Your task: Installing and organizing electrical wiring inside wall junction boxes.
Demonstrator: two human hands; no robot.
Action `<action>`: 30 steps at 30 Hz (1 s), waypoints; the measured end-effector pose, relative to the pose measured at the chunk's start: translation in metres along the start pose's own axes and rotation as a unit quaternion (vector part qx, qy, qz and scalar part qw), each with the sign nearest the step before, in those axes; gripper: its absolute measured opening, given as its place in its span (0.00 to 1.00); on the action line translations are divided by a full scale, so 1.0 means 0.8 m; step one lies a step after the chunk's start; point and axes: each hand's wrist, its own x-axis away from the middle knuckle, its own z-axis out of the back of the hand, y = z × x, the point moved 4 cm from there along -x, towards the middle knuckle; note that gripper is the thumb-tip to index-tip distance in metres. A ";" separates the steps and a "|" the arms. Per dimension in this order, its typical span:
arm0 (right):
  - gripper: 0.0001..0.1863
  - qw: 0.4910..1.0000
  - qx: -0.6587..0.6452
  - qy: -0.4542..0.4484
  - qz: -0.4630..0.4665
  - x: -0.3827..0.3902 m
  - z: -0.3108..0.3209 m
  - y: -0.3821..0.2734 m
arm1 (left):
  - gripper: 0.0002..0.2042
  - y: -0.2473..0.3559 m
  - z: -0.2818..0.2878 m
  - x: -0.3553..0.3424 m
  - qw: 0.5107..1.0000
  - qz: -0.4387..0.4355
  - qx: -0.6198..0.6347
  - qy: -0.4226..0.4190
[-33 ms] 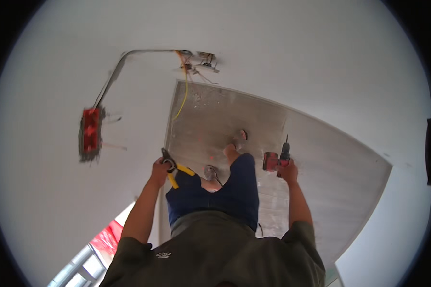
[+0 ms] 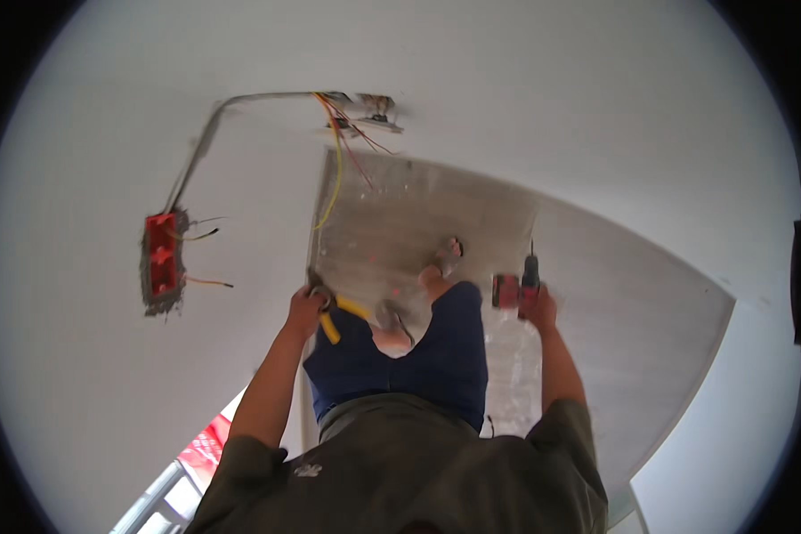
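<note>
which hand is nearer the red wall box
Left. The left hand, with yellow-handled pliers, is lower right of the red wall box; the right hand, with a cordless drill, is much farther right.

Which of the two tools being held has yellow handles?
The pliers-like tool in the left hand: its handles are yellow, while the cordless drill in the right hand is red and black.

Drill (image 2: pixel 529 283) right of pliers (image 2: pixel 328 320); wall box (image 2: pixel 161 256) left of both.
</note>
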 end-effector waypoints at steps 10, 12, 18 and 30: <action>0.30 0.985 0.141 -0.085 0.044 -0.261 -0.147 -0.070 | 0.09 -0.071 -0.227 -0.373 0.987 0.022 -0.140 -0.073; 0.31 0.988 0.129 -0.082 0.035 -0.295 -0.167 -0.070 | 0.09 -0.097 -0.253 -0.450 0.980 0.015 -0.164 -0.112; 0.34 0.994 0.094 -0.032 0.049 -0.320 -0.221 -0.058 | 0.08 -0.164 -0.302 -0.596 0.977 0.015 -0.185 -0.101; 0.45 0.953 -0.058 0.289 0.069 -0.256 -0.282 -0.023 | 0.24 -0.213 -0.344 -0.667 0.899 -0.120 -0.414 -0.078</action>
